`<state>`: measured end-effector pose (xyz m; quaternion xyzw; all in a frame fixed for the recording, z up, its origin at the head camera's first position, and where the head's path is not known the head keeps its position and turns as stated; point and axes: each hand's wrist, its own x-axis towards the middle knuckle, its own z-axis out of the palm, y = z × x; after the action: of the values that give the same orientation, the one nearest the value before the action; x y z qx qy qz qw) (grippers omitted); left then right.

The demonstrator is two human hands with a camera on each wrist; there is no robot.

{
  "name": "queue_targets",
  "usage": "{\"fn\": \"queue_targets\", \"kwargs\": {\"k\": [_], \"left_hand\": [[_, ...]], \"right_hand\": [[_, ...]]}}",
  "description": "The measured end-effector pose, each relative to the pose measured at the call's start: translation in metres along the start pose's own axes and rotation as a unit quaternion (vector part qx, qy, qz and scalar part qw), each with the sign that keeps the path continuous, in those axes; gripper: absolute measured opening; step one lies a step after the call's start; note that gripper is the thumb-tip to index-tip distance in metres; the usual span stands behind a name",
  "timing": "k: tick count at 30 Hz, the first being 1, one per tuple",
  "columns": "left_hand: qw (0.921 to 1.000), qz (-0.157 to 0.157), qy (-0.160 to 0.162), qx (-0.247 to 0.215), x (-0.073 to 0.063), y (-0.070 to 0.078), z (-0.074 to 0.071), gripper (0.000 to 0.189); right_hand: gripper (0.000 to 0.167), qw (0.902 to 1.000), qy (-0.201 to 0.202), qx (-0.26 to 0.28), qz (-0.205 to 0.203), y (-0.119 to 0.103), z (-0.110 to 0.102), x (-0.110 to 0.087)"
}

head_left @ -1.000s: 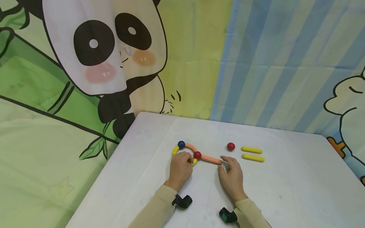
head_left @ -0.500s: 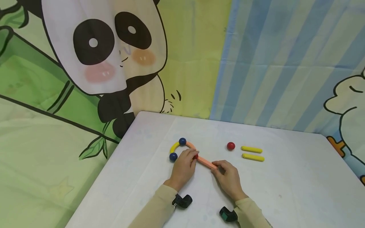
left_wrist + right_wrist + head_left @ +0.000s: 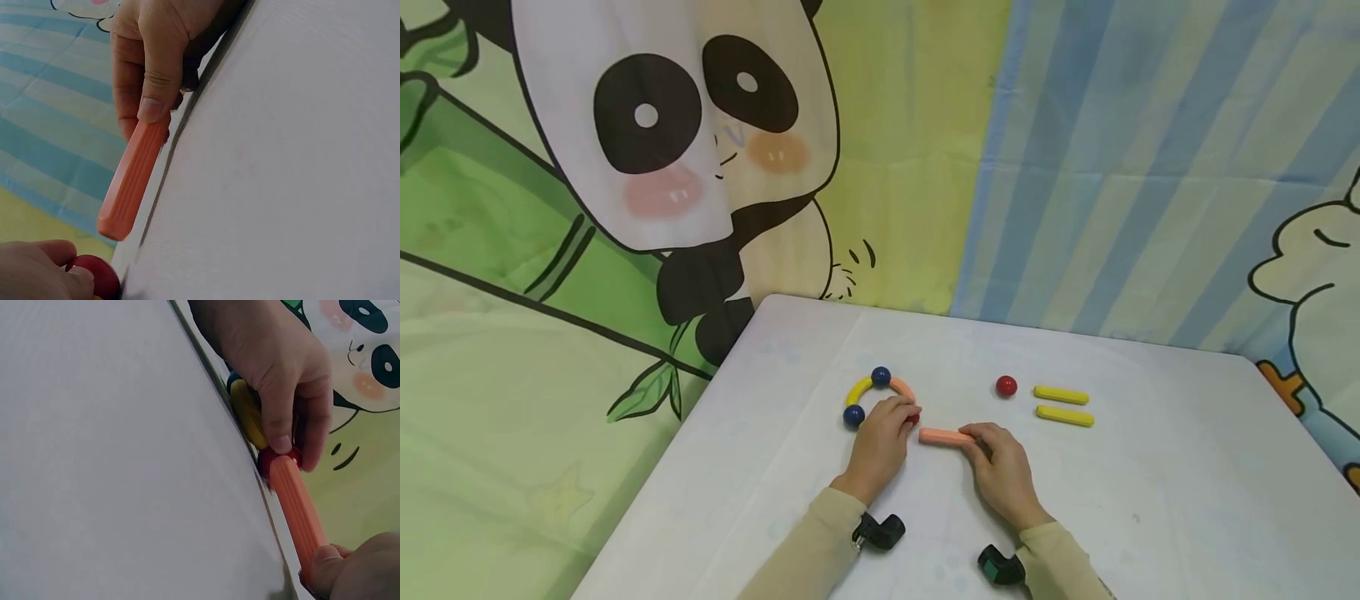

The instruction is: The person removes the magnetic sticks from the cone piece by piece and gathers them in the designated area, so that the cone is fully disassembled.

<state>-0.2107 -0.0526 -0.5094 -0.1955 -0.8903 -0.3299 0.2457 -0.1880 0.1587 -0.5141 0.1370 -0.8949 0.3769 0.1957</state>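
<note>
My left hand (image 3: 878, 443) pinches a red ball (image 3: 99, 275) between thumb and fingers. That ball belongs to a ring of curved rods and balls lying on the table. A blue ball (image 3: 881, 377) sits at the ring's top, another blue ball (image 3: 853, 416) at its left. A curved yellow rod (image 3: 858, 392) and a curved orange rod (image 3: 903, 388) run from the top ball. The lower yellow rod (image 3: 247, 412) is partly behind my left hand. My right hand (image 3: 1002, 468) pinches one end of a straight orange rod (image 3: 942, 437); its other end stands a small gap from the red ball.
A loose red ball (image 3: 1006, 386) lies farther back on the white table (image 3: 1180, 483). Two straight yellow rods (image 3: 1061, 395) lie parallel beside it. A printed cloth (image 3: 895, 150) hangs behind the table's far edge. Each wrist carries a small black camera (image 3: 882, 531).
My left hand moved onto the red ball, uncovering the left blue ball. My right hand took hold of the straight orange rod, which has swung and come apart from the red ball.
</note>
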Motion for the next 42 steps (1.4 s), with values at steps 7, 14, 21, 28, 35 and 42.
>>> {"fn": "queue_targets", "kwargs": {"k": [7,14,21,28,35,42], "left_hand": [[0.9995,-0.025,0.02,-0.004,-0.002,-0.003,0.001,0.022],[0.9993,-0.036,0.009,-0.003,-0.001,0.0,0.002,0.023],[0.9989,-0.046,0.0,0.006,0.0,0.001,0.001,0.024],[0.9986,-0.053,-0.004,0.008,0.0,0.001,0.002,0.023],[0.9986,-0.052,-0.004,0.011,0.0,0.002,0.002,0.022],[0.9987,-0.05,-0.004,0.013,0.0,0.001,0.002,0.022]], "right_hand": [[0.021,0.9999,0.0,0.0,0.017,0.012,-0.019,0.001],[0.021,0.9981,0.021,-0.043,0.039,0.037,-0.054,0.0],[0.02,0.993,0.055,-0.081,0.066,0.065,-0.088,-0.009],[0.019,0.9908,0.064,-0.101,0.064,0.082,-0.105,-0.012],[0.019,0.9872,0.056,-0.118,0.091,0.095,-0.115,-0.013],[0.02,0.987,0.048,-0.121,0.094,0.103,-0.114,-0.014]]}}
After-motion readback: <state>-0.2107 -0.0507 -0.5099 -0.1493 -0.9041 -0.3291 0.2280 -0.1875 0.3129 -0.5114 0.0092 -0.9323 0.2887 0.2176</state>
